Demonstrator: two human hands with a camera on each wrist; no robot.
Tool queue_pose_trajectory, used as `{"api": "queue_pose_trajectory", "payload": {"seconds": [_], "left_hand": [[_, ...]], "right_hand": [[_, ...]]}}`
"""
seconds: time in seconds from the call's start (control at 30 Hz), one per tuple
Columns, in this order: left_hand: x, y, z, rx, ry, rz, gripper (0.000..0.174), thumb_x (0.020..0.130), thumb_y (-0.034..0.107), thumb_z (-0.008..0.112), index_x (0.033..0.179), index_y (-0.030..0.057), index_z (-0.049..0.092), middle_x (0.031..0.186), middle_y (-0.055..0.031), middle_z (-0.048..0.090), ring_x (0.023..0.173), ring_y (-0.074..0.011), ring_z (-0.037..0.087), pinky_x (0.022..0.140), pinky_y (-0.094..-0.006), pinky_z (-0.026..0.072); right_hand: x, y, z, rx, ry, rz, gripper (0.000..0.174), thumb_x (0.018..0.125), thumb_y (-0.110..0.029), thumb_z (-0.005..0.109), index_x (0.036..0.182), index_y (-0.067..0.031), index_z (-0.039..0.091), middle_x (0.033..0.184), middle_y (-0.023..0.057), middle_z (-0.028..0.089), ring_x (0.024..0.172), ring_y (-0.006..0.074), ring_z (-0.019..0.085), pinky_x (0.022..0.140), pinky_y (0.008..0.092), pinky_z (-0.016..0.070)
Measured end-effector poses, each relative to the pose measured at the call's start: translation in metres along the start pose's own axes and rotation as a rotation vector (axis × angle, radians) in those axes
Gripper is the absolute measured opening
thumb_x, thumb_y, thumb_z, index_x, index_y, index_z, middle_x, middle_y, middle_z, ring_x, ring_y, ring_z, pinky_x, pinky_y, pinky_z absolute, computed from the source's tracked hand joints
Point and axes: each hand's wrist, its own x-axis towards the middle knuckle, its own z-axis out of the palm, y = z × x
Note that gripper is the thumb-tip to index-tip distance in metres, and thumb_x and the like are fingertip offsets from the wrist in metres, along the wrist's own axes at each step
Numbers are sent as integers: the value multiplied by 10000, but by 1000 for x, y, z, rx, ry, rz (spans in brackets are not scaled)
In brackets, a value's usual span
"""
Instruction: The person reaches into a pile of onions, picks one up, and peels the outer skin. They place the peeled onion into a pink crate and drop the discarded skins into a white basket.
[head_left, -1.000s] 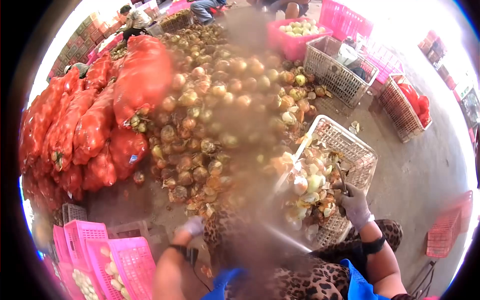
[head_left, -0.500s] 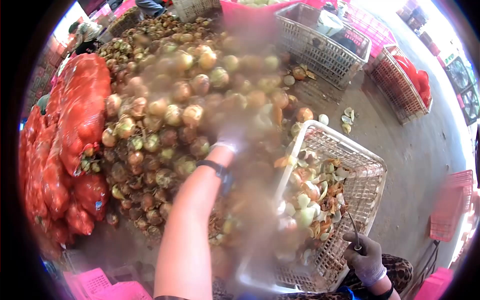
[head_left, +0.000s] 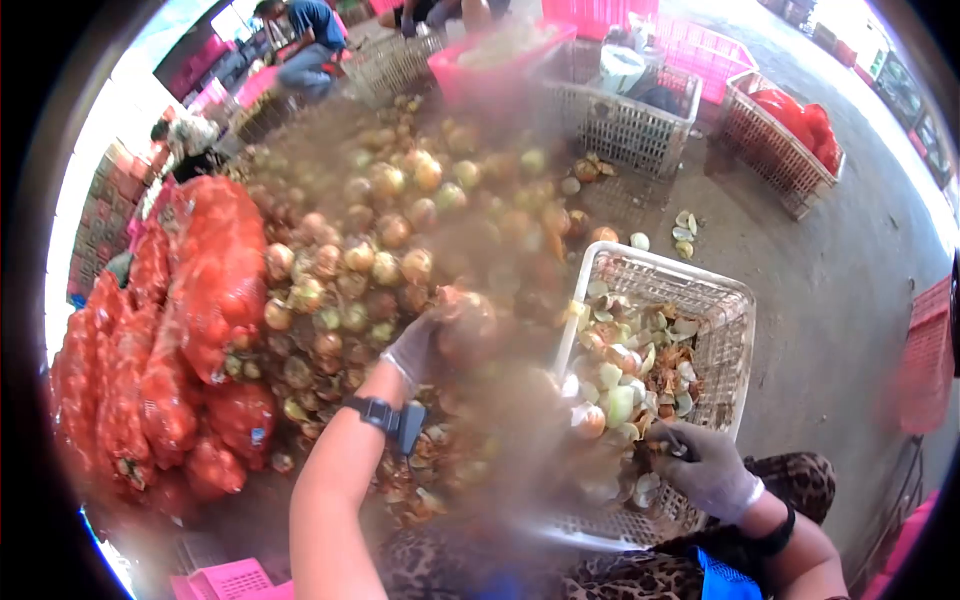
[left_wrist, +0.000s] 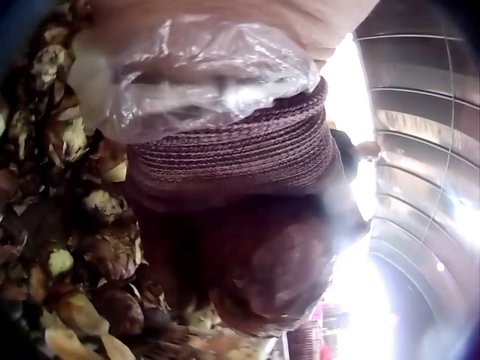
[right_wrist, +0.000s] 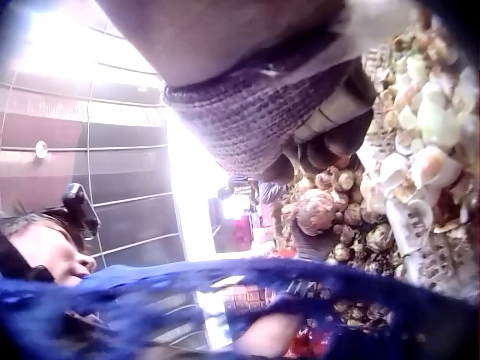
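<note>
My gloved left hand (head_left: 415, 350) grips an onion (head_left: 465, 310) above the onion heap; a blur on the lens covers part of it in the head view. In the left wrist view the onion (left_wrist: 274, 289) shows beyond the dark glove. My right hand (head_left: 708, 470), also gloved, is over the near right side of a white plastic crate (head_left: 745, 345). Its fingers curl round the handle of a small knife (head_left: 679, 448); in the right wrist view a pale handle (right_wrist: 335, 112) lies in the palm. Onion skins and peeled pieces (head_left: 620, 385) fill part of the crate.
The heap of unpeeled onions (head_left: 360, 260) spreads ahead of me. Full red mesh sacks (head_left: 215, 280) lie at the left. More crates (head_left: 625, 125) stand beyond, one with red bags (head_left: 795, 120). Another person (head_left: 315, 45) sits at the far left. Pink crates (head_left: 225, 580) are near my left.
My left hand reached forward into the heap and has drawn back a little, now with an onion. The right hand has moved over the crate with the knife. The head view has shifted.
</note>
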Motion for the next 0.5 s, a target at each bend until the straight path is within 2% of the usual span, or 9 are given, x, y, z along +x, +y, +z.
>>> {"api": "queue_pose_trajectory", "payload": {"seconds": [0.1, 0.17, 0.23, 0.27, 0.33, 0.4, 0.43, 0.47, 0.5], "left_hand": [[-58, 17, 60, -6, -142, -69, 462, 888, 396, 572, 1256, 129, 489, 1260, -35, 503, 1175, -172, 485, 1017, -348, 420], [-91, 15, 97, 378, -117, 34, 415, 929, 367, 494, 1270, 134, 463, 1292, -35, 474, 1235, -187, 433, 1075, -423, 330], [-117, 4, 131, 681, -83, 119, 467, 921, 411, 450, 1294, 130, 437, 1315, -46, 459, 1268, -206, 410, 1107, -468, 286], [-128, -3, 149, 796, -66, 150, 543, 893, 469, 446, 1311, 124, 423, 1322, -57, 460, 1269, -218, 413, 1110, -476, 286], [-147, -23, 194, 872, -42, 171, 901, 739, 731, 504, 1365, 92, 392, 1317, -100, 491, 1215, -248, 479, 1065, -433, 376], [-164, -34, 217, 822, -13, 296, 1002, 709, 689, 641, 1429, 74, 311, 1317, -111, 501, 1214, -254, 491, 1046, -405, 406], [-173, -40, 229, 799, 0, 359, 1070, 694, 669, 709, 1460, 66, 270, 1317, -116, 505, 1213, -258, 497, 1036, -390, 421], [-179, -44, 230, 861, -9, 500, 1077, 692, 577, 781, 1481, 80, 241, 1317, -112, 505, 1227, -251, 488, 1033, -380, 423], [-185, -52, 238, 932, 55, 539, 1110, 651, 347, 881, 1504, 136, 203, 1335, -104, 488, 1251, -246, 466, 1037, -379, 420]], "right_hand": [[-2, -4, 12, -67, -52, -195, 318, 840, -73, 687, 1149, -30, 622, 861, 12, 638, 802, 49, 571, 696, 243, 513], [-2, -16, 24, 30, -66, -385, 511, 850, -132, 689, 1330, -76, 521, 972, 17, 636, 806, 70, 578, 711, 239, 517], [-6, -42, 34, 295, -203, -581, 510, 868, -152, 660, 1352, -116, 504, 1012, 33, 642, 863, 124, 623, 767, 266, 524], [-3, -48, 42, 243, -150, -597, 481, 876, -164, 654, 1333, -101, 518, 1005, 31, 649, 859, 123, 630, 752, 267, 528], [1, -50, 55, 140, -53, -611, 430, 893, -188, 642, 1295, -71, 545, 992, 28, 662, 852, 121, 642, 722, 270, 535], [-12, -58, 39, 293, -224, -442, 362, 900, -211, 636, 1225, -61, 584, 970, 43, 677, 827, 134, 654, 699, 282, 538], [-10, -53, 40, 272, -236, -499, 330, 898, -216, 637, 1188, -63, 601, 948, 48, 681, 806, 145, 659, 688, 286, 538], [-7, -49, 40, 253, -248, -557, 299, 896, -221, 637, 1151, -66, 618, 926, 53, 684, 785, 156, 664, 677, 290, 539], [13, -27, 54, 145, -175, -750, 267, 888, -218, 641, 1114, -76, 631, 893, 56, 685, 756, 172, 667, 666, 293, 538]]}}
